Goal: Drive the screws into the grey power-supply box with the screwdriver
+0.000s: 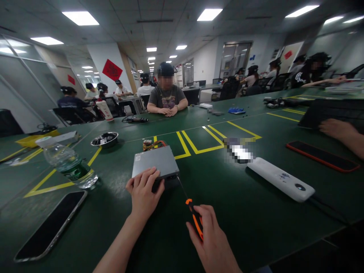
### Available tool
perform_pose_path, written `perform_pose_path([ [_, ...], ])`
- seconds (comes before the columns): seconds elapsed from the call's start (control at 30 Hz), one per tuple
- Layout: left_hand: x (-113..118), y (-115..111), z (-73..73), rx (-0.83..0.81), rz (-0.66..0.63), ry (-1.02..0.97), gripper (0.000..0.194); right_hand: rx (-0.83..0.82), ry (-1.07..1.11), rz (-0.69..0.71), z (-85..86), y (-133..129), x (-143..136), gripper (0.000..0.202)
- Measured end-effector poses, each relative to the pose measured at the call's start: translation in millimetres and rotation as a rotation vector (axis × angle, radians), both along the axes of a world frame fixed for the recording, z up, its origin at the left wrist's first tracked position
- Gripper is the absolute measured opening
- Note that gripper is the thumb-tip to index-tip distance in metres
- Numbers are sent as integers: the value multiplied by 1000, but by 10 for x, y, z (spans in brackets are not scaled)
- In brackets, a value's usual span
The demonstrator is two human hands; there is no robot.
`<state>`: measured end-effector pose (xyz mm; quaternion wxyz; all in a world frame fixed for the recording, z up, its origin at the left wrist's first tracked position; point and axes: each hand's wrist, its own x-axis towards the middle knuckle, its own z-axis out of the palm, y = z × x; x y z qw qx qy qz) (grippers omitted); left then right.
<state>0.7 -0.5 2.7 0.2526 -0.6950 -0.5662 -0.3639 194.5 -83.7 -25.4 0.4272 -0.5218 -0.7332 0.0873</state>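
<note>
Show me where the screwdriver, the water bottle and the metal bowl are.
Screwdriver (pixel 197 226): head view, on its handle.
Water bottle (pixel 75 170): head view, on its green label.
Metal bowl (pixel 105 145): head view, on its outer wall.

Legible text: none | metal box (pixel 156 161): white label (pixel 138 158), too small to read | left of box: water bottle (pixel 69 165), green label blurred | beyond box: seated person's shirt (pixel 167 99), print unclear | farther back, left of box: red diamond sign (pixel 112 70), character indistinct

Bright device (pixel 241 152): pixelated | screwdriver handle (pixel 197 224): part-hidden | leftmost chair (pixel 9 123): cut off
</note>
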Motion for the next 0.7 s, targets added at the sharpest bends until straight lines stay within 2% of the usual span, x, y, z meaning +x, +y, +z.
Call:
perform_pose_path([
  [0.13, 10, -6, 0, -12, -1, -16, 18, 96, -57, -101, -55, -26, -101, 38],
  [0.2, 9, -7, -5, -15, -4, -22, 19, 91, -68, -82, -4, -37, -75, 35],
  [0.27, 6, -7, -9, -16, -13, -30, 20, 24, -111, 1, 79, -39, -18, 30],
  [0.37, 3, -8, -8, -23, -17, -37, 21, -26, -111, -22, 164, -34, 37, 28],
  [0.5, 5, -11, -1, -27, -13, -25, 20, -96, -52, -8, 118, -44, -6, 30],
  [0.6, 7, -12, -1, -17, -12, -23, 20, -93, -42, -8, 66, -57, -49, 26],
  [0.7, 7, -14, -1, -15, -11, -27, 19, -88, -23, 11, 87, -53, -36, 23],
])
